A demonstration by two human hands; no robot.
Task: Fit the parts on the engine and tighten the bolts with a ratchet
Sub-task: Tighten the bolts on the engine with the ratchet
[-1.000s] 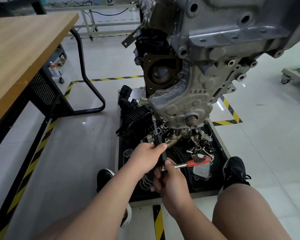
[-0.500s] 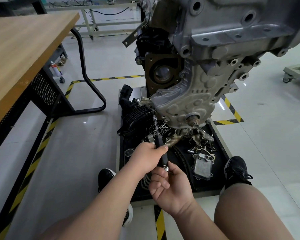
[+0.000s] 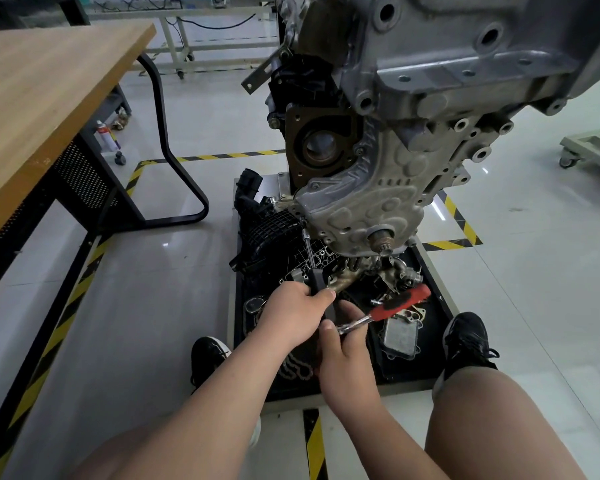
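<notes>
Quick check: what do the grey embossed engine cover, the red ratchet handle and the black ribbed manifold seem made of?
Grey embossed engine cover: likely cast aluminium, matte and grainy, with raised moulded shapes. Red ratchet handle: apparently plastic or rubber grip; its shank shines like chromed steel. Black ribbed manifold: probably moulded plastic, matte, finely ribbed.

The engine (image 3: 413, 140) hangs over a black tray (image 3: 442, 306) of loose parts on the floor. The left hand (image 3: 293, 315) grips the dark grip of a long extension bar (image 3: 309, 252), whose socket end meets the lower left edge of the engine's timing cover (image 3: 368, 202). The right hand (image 3: 343, 355) holds the ratchet (image 3: 397, 303) near its head, just below the left hand, with the red handle angled up to the right. A black intake manifold (image 3: 267, 233) and a metal oil cooler (image 3: 400, 336) lie in the tray. A wooden table (image 3: 42, 98) stands at the left.
</notes>
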